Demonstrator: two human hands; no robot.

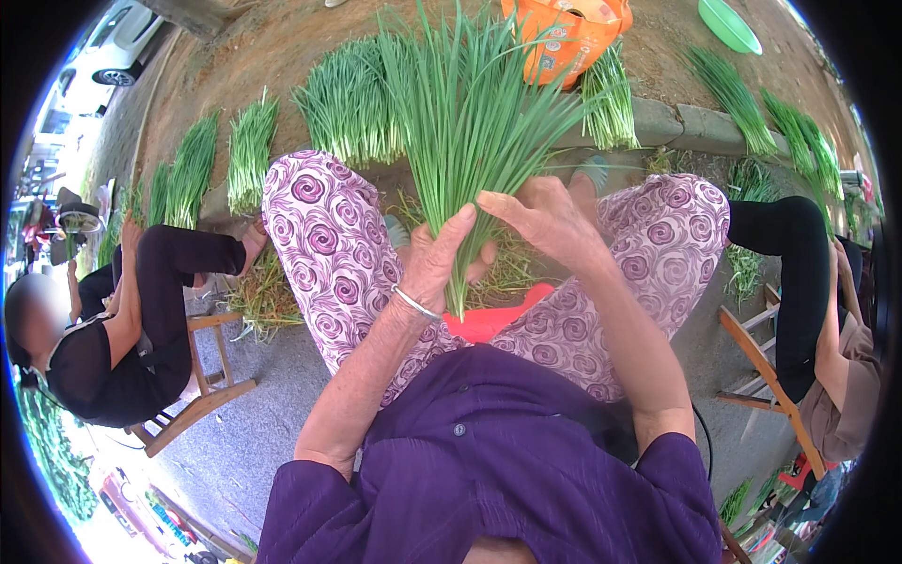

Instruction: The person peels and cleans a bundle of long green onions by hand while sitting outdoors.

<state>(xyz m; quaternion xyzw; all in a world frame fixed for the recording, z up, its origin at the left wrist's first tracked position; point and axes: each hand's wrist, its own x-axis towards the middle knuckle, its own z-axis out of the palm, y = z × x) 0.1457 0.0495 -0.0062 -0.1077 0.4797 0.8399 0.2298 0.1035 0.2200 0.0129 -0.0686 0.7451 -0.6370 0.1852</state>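
Note:
A fanned bunch of long green garlic chives (465,134) stands upright between my knees, its pale stem ends pointing down towards my lap. My left hand (442,257) wraps around the lower stems, thumb in front, fingertips showing on the far side. A light bangle circles that wrist. My right hand (546,218) is at the bunch's right side, thumb and bent fingers against the stems; whether it grips any is hard to tell, as some fingers are hidden. Beyond my knees, a wide row of chives (352,106) and a smaller bundle (609,106) lie along the kerb.
An orange bag (574,42) stands past the kerb (652,120); a green basin (729,27) is farther right. Plant scraps (268,292) litter the ground. A red object (486,321) shows between my thighs. Seated people flank me: one left (162,303), another right (789,282).

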